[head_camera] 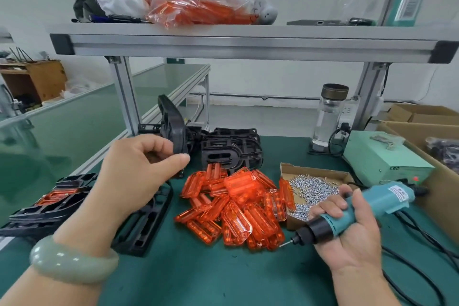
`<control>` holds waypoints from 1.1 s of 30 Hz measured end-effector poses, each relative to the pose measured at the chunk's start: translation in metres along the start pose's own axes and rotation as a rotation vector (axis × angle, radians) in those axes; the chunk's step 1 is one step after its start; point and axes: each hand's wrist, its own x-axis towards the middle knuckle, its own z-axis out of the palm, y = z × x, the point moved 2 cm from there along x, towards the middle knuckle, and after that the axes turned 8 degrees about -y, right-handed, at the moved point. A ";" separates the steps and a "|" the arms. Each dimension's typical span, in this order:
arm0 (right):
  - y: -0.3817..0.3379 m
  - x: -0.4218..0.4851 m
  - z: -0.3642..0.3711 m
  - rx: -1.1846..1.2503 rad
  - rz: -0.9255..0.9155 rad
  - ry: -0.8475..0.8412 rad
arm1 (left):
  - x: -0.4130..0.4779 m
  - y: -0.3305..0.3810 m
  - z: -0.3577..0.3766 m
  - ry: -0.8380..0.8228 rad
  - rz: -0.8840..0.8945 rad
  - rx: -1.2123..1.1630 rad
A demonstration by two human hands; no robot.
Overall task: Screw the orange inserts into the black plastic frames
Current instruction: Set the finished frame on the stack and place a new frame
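Observation:
My left hand [139, 166] pinches the lower edge of a black plastic frame [172, 124] that stands on end above the table. More black frames [233, 149] are stacked behind it. Another black frame [144, 223] lies flat under my left wrist. A pile of orange inserts [238, 206] covers the middle of the green mat. My right hand [347, 233] grips a teal electric screwdriver [347, 213], its bit pointing down and left near the pile. A cardboard tray of silver screws [310, 189] sits just behind that hand.
Frames with orange inserts fitted [52, 204] are stacked at the left. A bag of orange inserts [198, 5] lies on the aluminium shelf [248, 45] overhead. A glass bottle [327, 117], a green power box [382, 156] and cardboard boxes [422, 117] stand at the right. Black cables [422, 256] trail on the mat.

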 end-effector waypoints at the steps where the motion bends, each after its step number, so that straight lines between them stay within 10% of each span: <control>1: 0.000 0.000 0.001 0.000 0.003 -0.001 | -0.007 0.008 -0.003 -0.015 0.035 0.088; 13: -0.003 -0.002 0.005 0.008 0.020 0.004 | -0.051 0.036 0.046 -0.689 -0.109 0.548; 22: -0.004 -0.003 0.005 -0.009 0.015 0.019 | -0.090 0.013 0.124 -0.675 -0.118 0.710; 33: -0.003 -0.002 0.004 -0.013 0.001 0.028 | -0.059 -0.038 0.052 -0.873 0.095 0.593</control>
